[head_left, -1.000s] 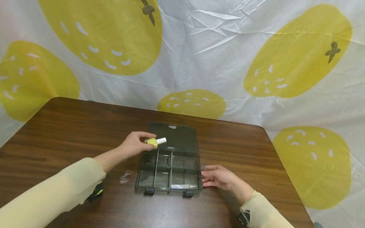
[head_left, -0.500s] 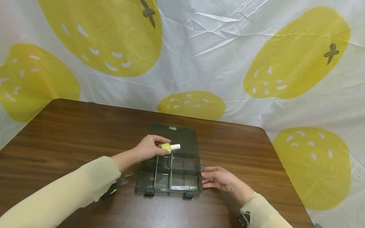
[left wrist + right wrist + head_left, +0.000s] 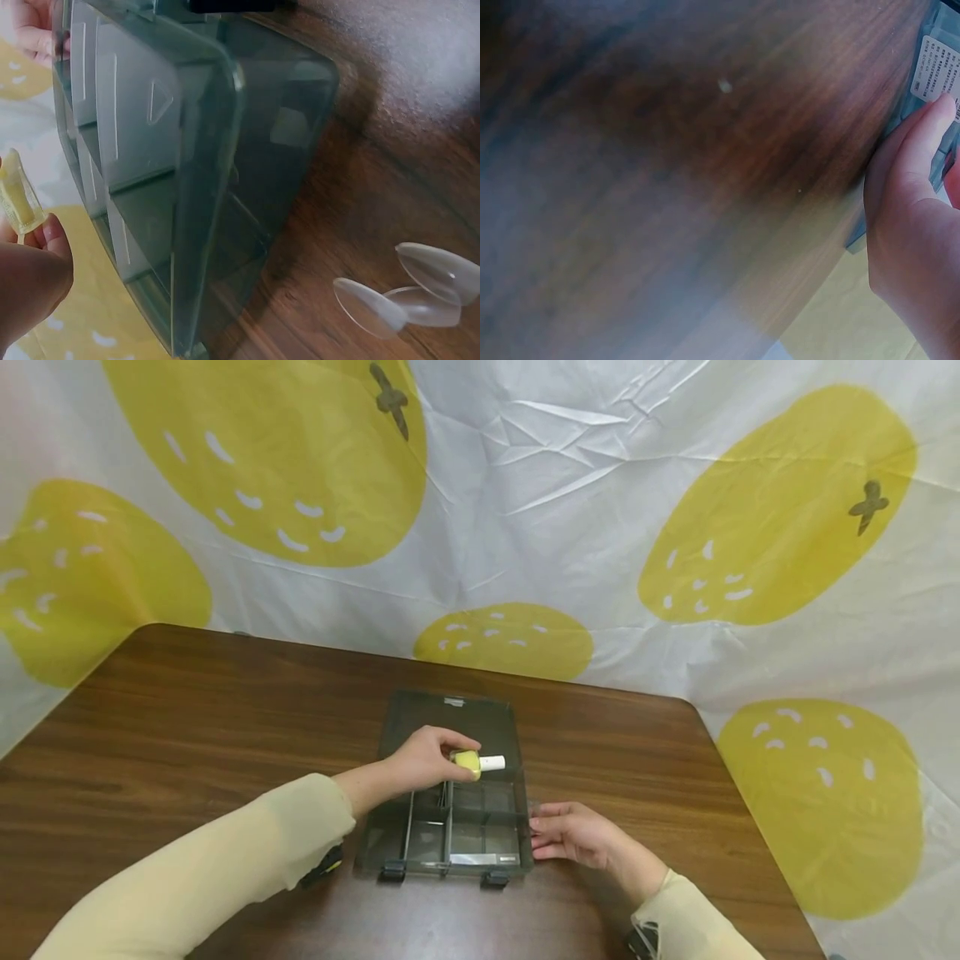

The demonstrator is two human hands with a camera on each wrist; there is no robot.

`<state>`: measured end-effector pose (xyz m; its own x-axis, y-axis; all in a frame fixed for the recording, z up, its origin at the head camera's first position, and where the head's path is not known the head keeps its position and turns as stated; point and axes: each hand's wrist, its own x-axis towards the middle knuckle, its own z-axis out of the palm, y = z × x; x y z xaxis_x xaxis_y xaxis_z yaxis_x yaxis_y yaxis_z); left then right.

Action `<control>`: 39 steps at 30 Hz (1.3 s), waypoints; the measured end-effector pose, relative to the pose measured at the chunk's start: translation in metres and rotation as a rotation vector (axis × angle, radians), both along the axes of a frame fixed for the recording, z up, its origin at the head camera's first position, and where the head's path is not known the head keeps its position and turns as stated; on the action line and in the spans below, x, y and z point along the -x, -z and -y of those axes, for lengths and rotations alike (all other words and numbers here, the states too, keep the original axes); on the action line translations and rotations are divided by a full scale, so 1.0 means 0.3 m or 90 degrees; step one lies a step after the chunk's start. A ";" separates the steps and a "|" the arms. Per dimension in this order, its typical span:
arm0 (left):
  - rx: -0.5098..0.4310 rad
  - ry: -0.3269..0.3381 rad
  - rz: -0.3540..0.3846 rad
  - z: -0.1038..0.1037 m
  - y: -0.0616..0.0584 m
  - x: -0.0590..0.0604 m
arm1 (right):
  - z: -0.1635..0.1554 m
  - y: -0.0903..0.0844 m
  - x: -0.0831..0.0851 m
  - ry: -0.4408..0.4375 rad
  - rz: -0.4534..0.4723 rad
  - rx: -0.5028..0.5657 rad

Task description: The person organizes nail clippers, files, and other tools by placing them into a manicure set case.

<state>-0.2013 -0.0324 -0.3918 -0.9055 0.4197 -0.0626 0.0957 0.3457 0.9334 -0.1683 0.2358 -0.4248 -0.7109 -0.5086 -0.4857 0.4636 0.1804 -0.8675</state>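
Over the open case (image 3: 427, 839), toward 1 o'clock from its middle: yellow bottle (image 3: 467, 762) | our left grip (image 3: 422, 760), narrowed, pinches it | right grip (image 3: 581, 837), fingers extended, touches the case at 3 o'clock | we should brace lightly, clearing the dividers (image 3: 448, 841)

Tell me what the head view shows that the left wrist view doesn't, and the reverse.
Head only: a white cap and cream sleeves. Left wrist only: clear curved pieces lying on the wooden table. Both: the left hand holding a yellow bottle, the right hand at the side of a dark divided box, the table and the patterned cloth behind.
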 end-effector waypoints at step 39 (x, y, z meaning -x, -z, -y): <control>0.100 0.065 -0.051 -0.044 0.040 -0.020 | 0.001 -0.002 0.002 -0.005 0.001 0.009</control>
<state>-0.1953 -0.0192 -0.4037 -0.8634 0.5005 -0.0638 0.2099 0.4715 0.8565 -0.1689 0.2356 -0.4243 -0.7062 -0.5213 -0.4791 0.4634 0.1713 -0.8694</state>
